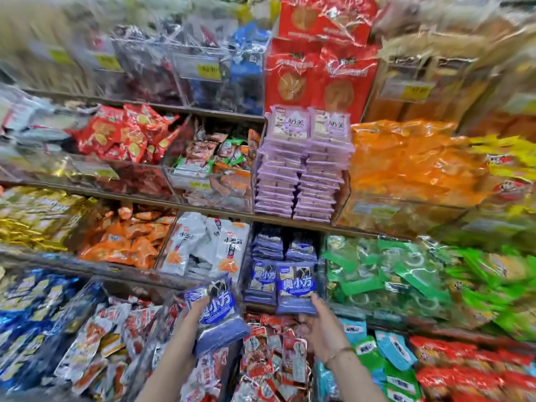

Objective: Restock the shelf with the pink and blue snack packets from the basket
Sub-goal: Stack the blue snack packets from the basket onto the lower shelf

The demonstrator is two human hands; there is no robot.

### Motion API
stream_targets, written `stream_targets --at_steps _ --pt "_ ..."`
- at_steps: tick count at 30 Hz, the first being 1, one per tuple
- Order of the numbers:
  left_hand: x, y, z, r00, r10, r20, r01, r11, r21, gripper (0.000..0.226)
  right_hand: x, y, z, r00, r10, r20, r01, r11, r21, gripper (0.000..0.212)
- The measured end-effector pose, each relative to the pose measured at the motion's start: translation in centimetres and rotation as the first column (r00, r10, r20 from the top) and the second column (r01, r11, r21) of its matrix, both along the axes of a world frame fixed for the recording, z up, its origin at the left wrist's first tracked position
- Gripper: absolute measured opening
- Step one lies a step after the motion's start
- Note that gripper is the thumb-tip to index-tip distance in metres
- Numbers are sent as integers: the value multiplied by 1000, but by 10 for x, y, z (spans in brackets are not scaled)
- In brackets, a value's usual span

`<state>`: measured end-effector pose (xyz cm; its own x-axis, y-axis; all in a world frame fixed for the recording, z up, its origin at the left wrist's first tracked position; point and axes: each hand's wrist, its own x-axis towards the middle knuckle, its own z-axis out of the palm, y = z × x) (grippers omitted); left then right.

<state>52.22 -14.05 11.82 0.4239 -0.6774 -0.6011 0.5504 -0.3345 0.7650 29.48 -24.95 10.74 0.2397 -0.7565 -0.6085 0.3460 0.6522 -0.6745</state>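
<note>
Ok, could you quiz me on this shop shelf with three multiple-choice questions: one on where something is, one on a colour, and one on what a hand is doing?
1. Where do the shelved blue packets sit?
A) on the top shelf
B) directly below the lilac stacks
C) left of the gold packets

2. What colour are the packets just to their right?
A) white
B) red
C) green

3. What is the left hand doing?
A) holding a bundle of blue packets
B) hanging empty
C) pointing at a price tag

Answers:
1 B: the lilac stacks stand one shelf above them.
2 C: green packets fill the next compartment.
3 A: its fingers wrap round the bundle's edge.
</note>
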Motion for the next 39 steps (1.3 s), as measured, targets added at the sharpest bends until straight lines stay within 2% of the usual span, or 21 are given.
stream_targets --at_steps 4,8,13,18,20,22,24,28,31,33,34,36,38,39 --pt "17 -29 3 998 1 55 0 999 -33 64 34 -54 6 993 -101 61 102 995 -18 37" --pt "34 -44 0 998 -34 52 35 999 -20 77 54 -87 -7 980 -198 -6 198 979 45 39" --pt "51 -60 -5 994 -73 83 71 997 25 92 67 -115 -13 955 -297 -1 296 952 75 48" --pt "56 -75 -14 995 -102 -14 102 994 29 83 71 -129 -17 913 -405 42 396 907 140 41" --pt "55 -75 -19 996 -83 -21 84 996 38 98 74 -127 -19 891 -448 80 432 888 161 39" --pt "53 -73 -21 996 -73 50 70 996 62 114 77 -129 -20 852 -511 112 489 854 179 39" --pt "53 -74 -21 994 -78 82 72 995 74 118 77 -132 -20 817 -556 154 527 828 192 38" --pt "53 -74 -21 995 -80 57 78 996 34 127 70 -134 -24 827 -521 212 487 851 195 42" --pt "51 -74 -17 996 -73 42 72 997 13 115 66 -116 -24 918 -373 133 361 926 106 52" --pt "49 -76 -16 995 -66 80 63 998 31 87 72 -91 -23 995 -83 -63 78 994 -78 55" --pt "50 -78 -15 992 -64 109 59 997 49 72 79 -76 -20 981 90 -170 -116 982 -150 52" --pt "48 -82 -14 984 -58 169 46 996 75 51 100 -50 -9 846 392 -362 -486 846 -218 43" --pt "45 -84 -13 972 -48 228 30 996 82 49 120 -34 -4 710 476 -518 -658 711 -248 40" --pt "43 -84 -12 967 -45 252 24 996 88 53 127 -30 -3 691 447 -568 -667 696 -265 40"
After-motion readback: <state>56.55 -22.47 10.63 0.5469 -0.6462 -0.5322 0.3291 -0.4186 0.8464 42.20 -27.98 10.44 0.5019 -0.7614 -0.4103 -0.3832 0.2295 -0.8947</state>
